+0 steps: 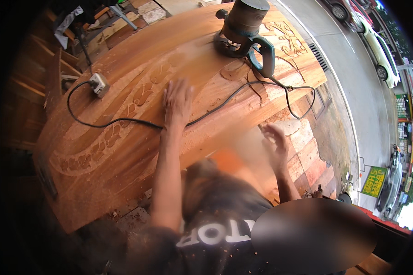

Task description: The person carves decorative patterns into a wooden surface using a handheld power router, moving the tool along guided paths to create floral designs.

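A large reddish-brown wooden panel [206,133] lies in front of me, with raised leaf and scroll carving along a curved recessed band [124,114]. My left hand [178,103] rests on it palm down, fingers stretched out and somewhat blurred, holding nothing. The black power cord [220,104] crosses the panel by the left wrist. Beyond that hand, at the far side, stands a router [245,30] with a teal handle, touched by neither hand. My right hand [276,139] hovers off the panel's near right edge, its fingers loosely bent with nothing visible in them.
A pale extension socket [99,85] with a plug in it lies on the panel's left part. Sawdust and wood chips are scattered over the wood. Reddish paving [303,156] borders the panel at right, then a road [353,59] with parked cars. Timber pieces [32,87] stand at left.
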`<state>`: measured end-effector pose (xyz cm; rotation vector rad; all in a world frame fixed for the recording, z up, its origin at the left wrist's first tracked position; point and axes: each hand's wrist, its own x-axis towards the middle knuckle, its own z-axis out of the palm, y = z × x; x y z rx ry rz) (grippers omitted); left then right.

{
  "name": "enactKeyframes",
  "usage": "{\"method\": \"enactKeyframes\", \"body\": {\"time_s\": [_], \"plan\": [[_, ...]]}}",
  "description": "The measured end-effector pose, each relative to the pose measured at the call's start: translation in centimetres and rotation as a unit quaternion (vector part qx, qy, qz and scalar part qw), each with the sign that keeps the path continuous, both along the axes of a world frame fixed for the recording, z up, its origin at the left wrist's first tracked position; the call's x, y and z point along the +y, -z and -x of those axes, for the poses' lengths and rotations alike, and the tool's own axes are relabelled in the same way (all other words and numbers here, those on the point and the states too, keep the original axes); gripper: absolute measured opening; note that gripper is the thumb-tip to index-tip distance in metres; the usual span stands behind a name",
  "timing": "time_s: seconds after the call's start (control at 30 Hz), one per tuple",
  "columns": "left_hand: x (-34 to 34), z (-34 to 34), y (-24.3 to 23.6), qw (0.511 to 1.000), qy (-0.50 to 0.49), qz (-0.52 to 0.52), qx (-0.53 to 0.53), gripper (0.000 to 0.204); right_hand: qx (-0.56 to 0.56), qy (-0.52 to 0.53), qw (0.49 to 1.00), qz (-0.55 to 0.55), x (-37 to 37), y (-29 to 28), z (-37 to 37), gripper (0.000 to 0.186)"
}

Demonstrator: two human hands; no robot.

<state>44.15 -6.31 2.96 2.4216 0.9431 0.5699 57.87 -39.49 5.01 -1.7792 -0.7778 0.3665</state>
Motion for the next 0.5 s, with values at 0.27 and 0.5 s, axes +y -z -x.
{"method": "enactKeyframes", "body": {"time_s": [0.27, 0.5], "plan": [[-9.0, 19.2, -0.1, 0.974, -0.190, -0.106, -0.063, 0.042, 0.057, -0.017, 0.998, 0.011, -8.1, 2.5, 6.5, 0.050], [-8.6, 22.6, 1.3, 0.947, -0.311, -0.067, 0.045, 0.056, 0.024, -0.108, 0.994, 0.008, -4.1, 1.6, 7.5, 0.047]]}}
